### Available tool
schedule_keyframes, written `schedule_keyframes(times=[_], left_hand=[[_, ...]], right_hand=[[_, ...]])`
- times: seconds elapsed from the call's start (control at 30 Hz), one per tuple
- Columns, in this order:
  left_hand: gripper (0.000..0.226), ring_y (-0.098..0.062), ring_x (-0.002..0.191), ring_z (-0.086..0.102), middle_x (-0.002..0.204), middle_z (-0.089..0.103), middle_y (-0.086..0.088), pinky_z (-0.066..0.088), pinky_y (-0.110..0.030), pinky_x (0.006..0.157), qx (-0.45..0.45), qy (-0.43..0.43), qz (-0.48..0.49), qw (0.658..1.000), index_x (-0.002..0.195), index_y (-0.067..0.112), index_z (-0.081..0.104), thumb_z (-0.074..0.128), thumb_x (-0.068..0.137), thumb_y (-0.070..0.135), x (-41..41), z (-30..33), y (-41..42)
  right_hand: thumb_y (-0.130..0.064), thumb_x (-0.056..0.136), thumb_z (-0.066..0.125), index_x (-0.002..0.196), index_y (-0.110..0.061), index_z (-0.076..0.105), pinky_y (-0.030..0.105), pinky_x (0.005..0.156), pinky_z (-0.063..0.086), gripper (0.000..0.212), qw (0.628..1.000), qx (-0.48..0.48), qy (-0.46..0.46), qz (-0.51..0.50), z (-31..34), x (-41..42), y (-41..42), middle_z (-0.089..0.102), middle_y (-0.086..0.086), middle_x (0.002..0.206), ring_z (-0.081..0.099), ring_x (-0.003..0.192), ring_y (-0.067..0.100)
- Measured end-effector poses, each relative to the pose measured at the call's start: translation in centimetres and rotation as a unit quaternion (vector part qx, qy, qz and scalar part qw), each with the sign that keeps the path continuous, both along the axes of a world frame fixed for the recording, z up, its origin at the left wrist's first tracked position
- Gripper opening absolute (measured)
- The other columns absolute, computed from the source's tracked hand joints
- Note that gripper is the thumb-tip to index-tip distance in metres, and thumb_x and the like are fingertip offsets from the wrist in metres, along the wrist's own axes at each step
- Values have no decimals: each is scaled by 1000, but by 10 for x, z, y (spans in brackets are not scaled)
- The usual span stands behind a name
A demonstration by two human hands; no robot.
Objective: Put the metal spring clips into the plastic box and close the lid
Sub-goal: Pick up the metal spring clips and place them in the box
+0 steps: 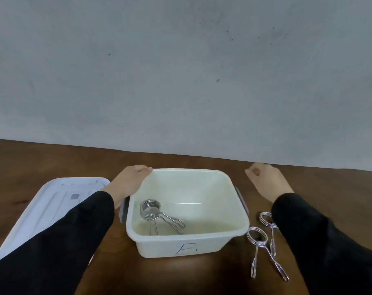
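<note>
A white plastic box (pixel 202 244) with a blue letter on its front stands open in the middle of the brown table. One metal spring clip (pixel 153 209) lies inside it at the left. My left hand (pixel 129 184) rests on the box's far left corner, gripping the rim. Two more spring clips lie on the table right of the box: one near the box (pixel 257 237), another (pixel 266 218) partly hidden by my right sleeve. My right hand (pixel 266 179) hovers beyond them with fingers loosely curled and nothing in it. The white lid (pixel 53 201) lies flat at the left.
A grey wall rises straight behind the table's far edge (pixel 181 155). Grey latch handles sit on the box's left side (pixel 123 211) and right side (pixel 242 201). My black sleeves cover the front left and front right of the table.
</note>
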State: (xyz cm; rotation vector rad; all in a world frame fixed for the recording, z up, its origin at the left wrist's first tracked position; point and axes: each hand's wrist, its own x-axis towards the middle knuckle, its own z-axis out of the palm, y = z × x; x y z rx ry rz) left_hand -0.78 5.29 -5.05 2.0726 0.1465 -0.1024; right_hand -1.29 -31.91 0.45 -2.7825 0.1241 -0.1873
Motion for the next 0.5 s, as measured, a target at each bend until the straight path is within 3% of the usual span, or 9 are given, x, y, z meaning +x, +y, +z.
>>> schedule_keyframes(times=[0.17,0.33,0.5], left_hand=[[39,-23,112,61,120,69,-3,45,-35,94,8,1,6,1000,121,16,71,50,101,41,0,-1,-1],[34,-23,107,65,111,72,-1,47,-35,88,-27,3,20,999,113,18,74,54,98,41,-2,-2,-2],[30,-20,102,63,108,71,4,46,-29,80,-40,6,30,999,110,20,74,55,99,40,-3,-1,-5]], right_hand=[[-34,91,65,112,-16,64,29,88,51,27,955,-112,266,-61,-64,-17,-82,68,3,111,64,102,18],[-41,89,68,109,-15,72,32,94,51,33,938,-96,323,-75,-77,-19,-85,70,3,110,64,105,20],[-42,91,64,123,-13,68,31,99,50,43,924,-138,341,-103,-83,-7,-77,67,3,123,62,115,20]])
